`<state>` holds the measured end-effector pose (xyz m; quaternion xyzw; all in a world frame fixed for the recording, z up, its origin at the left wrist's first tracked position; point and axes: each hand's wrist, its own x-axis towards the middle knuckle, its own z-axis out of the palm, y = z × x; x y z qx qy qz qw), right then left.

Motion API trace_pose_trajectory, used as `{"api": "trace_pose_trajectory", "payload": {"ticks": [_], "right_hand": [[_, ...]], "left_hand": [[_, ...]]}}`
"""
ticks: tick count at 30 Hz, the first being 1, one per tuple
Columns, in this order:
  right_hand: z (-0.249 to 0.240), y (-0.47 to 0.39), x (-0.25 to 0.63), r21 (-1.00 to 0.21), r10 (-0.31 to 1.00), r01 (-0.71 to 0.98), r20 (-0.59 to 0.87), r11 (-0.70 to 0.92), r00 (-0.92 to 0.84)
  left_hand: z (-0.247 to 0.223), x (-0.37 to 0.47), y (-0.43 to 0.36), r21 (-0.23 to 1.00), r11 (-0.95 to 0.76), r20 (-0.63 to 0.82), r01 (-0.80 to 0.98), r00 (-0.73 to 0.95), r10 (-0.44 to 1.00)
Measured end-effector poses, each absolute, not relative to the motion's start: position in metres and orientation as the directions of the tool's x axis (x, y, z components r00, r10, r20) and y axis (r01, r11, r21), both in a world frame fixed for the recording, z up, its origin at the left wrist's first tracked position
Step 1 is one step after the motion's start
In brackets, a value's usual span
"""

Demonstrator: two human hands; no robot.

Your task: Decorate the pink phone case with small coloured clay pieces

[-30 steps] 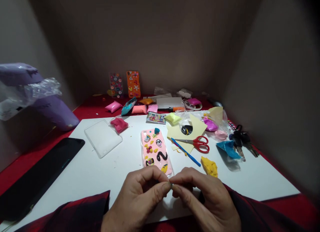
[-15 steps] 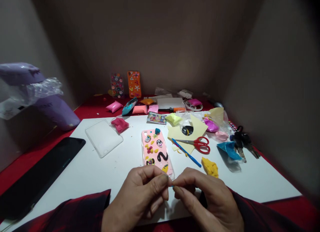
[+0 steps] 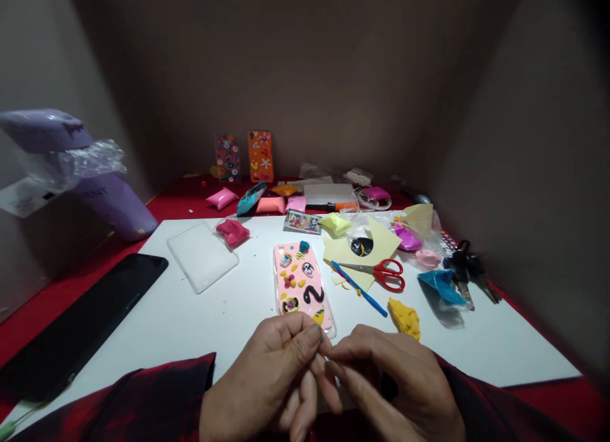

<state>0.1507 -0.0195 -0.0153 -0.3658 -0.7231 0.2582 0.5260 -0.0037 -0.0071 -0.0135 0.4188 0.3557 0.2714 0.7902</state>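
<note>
A tiny blue-green bit shows at the fingertips where my two hands come together at the lower middle. My left hand (image 3: 281, 372) pinches at it with thumb and forefinger. Close beside, my right hand (image 3: 386, 378) has its thumb and forefinger pressed together; a speck of the same colour shows there. Just beyond them lies a pink phone case (image 3: 298, 283) decorated with small coloured clay shapes, its near end partly behind my left fingers. A lump of yellow clay (image 3: 405, 319) rests beyond my right hand.
Red-handled scissors (image 3: 388, 275) and a blue stick (image 3: 359, 289) lie right of the case. A clear case (image 3: 203, 258) and black phone (image 3: 81, 321) are left. Keys (image 3: 467, 274) and a blue packet (image 3: 443, 286) sit right; clay packets (image 3: 271, 205) line the back.
The lower fingers of my left hand have spread downward, and the fingertips of both hands have shifted slightly. The view has moved a little, so the table items appear slightly farther right and higher.
</note>
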Motion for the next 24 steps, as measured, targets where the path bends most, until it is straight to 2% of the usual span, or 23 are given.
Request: {"api": "trace_pose_trajectory", "payload": {"ticks": [9, 12, 15, 18, 24], "right_hand": [[-0.014, -0.023, 0.147, -0.711, 0.796, 0.359, 0.555, 0.604, -0.240], [-0.022, -0.026, 0.145, -0.811, 0.863, 0.294, 0.467, 0.505, -0.194], [-0.025, -0.027, 0.144, -0.893, 0.914, 0.216, 0.360, 0.396, -0.187], [-0.020, -0.028, 0.146, -0.895, 0.907, 0.177, 0.380, 0.410, -0.181], [-0.013, -0.032, 0.149, -0.847, 0.944, 0.420, 0.318, 0.326, -0.093]], "left_hand": [[-0.015, -0.004, -0.016, 0.921, 0.385, -0.360, 0.062, 0.516, 0.777], [-0.012, -0.002, -0.018, 0.937, 0.338, -0.338, 0.086, 0.459, 0.822], [-0.010, -0.002, -0.017, 0.932, 0.356, -0.341, 0.064, 0.487, 0.804], [-0.010, -0.003, -0.013, 0.910, 0.414, -0.348, -0.001, 0.542, 0.765], [-0.011, -0.003, -0.011, 0.900, 0.433, -0.332, -0.059, 0.551, 0.766]]}}
